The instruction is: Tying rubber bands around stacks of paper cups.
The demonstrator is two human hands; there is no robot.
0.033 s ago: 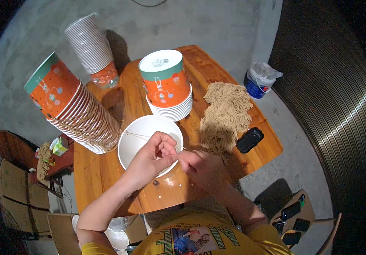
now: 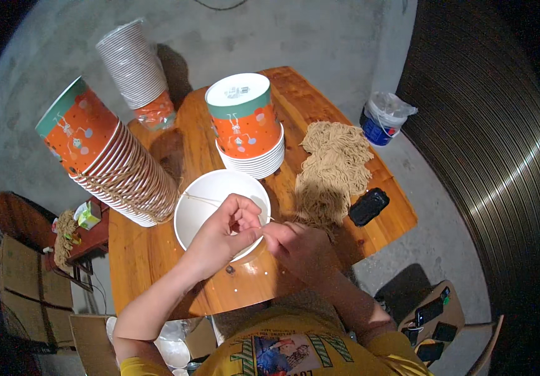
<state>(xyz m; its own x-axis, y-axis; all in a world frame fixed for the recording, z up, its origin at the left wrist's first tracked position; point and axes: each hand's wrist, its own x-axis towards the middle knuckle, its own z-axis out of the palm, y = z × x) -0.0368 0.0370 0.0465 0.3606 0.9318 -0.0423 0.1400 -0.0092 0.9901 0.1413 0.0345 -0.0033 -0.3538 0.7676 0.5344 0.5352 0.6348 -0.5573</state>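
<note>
My left hand (image 2: 230, 234) and my right hand (image 2: 299, 245) meet over the near right rim of an open white paper tub (image 2: 196, 216). Both are closed, fingertips pinched together around a thin tan string (image 2: 202, 200). This string runs from the tub's far left rim across its mouth to my fingers; the pinched part is mostly hidden. Left of the tub leans a tall stack of orange and green paper tubs (image 2: 88, 135), with tan strands draped along its side. Behind stands a shorter upside-down stack (image 2: 243, 128). A bundle of tan yarn (image 2: 335, 156) lies to the right.
Beside the yarn is a black plastic tray (image 2: 369, 207) on the wooden table (image 2: 382, 235). A plastic-wrapped tub stack (image 2: 133, 69) stands at the back left. On the floor are a blue and white bucket (image 2: 384, 122) and cardboard boxes (image 2: 35, 294); phone-like devices (image 2: 429, 311) lie on a chair.
</note>
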